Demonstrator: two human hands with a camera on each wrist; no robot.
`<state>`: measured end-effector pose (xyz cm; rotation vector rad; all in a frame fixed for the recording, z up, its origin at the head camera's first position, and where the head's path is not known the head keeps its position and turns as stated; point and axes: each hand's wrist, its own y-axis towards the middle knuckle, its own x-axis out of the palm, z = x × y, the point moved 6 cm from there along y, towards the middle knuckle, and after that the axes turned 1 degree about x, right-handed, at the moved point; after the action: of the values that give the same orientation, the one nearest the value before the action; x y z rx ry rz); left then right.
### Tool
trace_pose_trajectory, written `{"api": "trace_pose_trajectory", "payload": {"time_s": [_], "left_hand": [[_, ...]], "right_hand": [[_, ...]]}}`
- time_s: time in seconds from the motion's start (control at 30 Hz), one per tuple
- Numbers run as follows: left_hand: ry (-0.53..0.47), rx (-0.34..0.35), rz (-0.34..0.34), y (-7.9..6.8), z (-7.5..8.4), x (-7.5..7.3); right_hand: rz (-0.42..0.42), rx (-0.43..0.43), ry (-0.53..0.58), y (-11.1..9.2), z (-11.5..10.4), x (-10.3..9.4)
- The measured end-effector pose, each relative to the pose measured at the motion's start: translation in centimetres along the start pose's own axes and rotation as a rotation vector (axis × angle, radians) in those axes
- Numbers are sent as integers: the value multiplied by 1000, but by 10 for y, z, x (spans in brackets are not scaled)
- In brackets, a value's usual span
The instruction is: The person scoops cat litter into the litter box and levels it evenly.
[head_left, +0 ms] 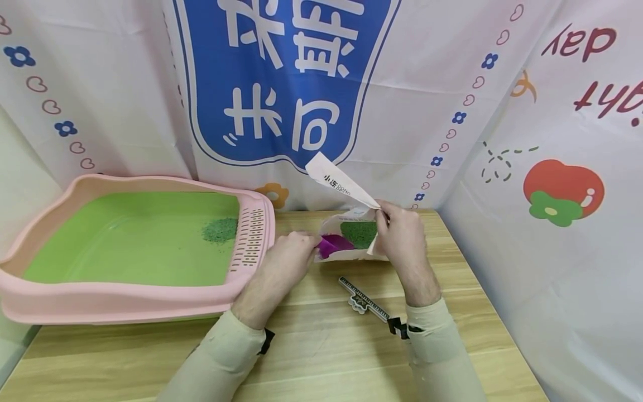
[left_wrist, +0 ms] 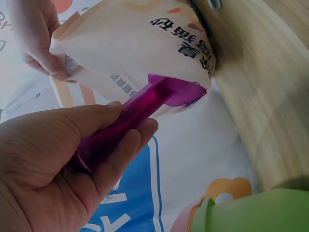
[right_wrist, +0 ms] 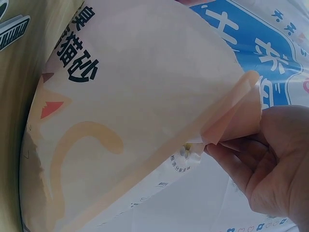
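Observation:
My left hand (head_left: pixel 287 258) grips a purple scoop (head_left: pixel 334 244) by its handle. In the left wrist view, the head of the scoop (left_wrist: pixel 140 106) reaches into the mouth of a paper cat-litter bag (left_wrist: pixel 125 38). Green litter granules (head_left: pixel 359 233) show inside the bag, which lies on its side with its opening toward the left. With thumb and fingers, my right hand (head_left: pixel 403 237) pinches the bag's edge, and a loose white flap (head_left: pixel 341 181) sticks up from there. Seen from the right wrist, the pinched paper (right_wrist: pixel 236 118) is folded over in my fingers (right_wrist: pixel 231 166).
A litter box with a pink rim (head_left: pixel 110 298) and green floor (head_left: pixel 140 240) stands on the left, holding a small heap of green granules (head_left: pixel 219 230). A black-and-white clip (head_left: pixel 364 298) lies on the wooden table (head_left: pixel 321 352) before the bag. Printed cloth (head_left: pixel 417 111) hangs behind.

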<state>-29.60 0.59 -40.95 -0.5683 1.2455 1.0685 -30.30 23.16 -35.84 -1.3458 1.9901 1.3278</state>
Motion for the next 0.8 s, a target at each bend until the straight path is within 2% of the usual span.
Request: {"api": "trace_pose_trajectory", "payload": {"time_s": [0.43, 0.8], "left_hand": [[-36, -45, 19, 8, 3, 12], [-46, -93, 72, 14, 8, 21]], "right_hand": [[4, -2, 8, -2, 0, 1], [-9, 4, 9, -2, 0, 0]]}}
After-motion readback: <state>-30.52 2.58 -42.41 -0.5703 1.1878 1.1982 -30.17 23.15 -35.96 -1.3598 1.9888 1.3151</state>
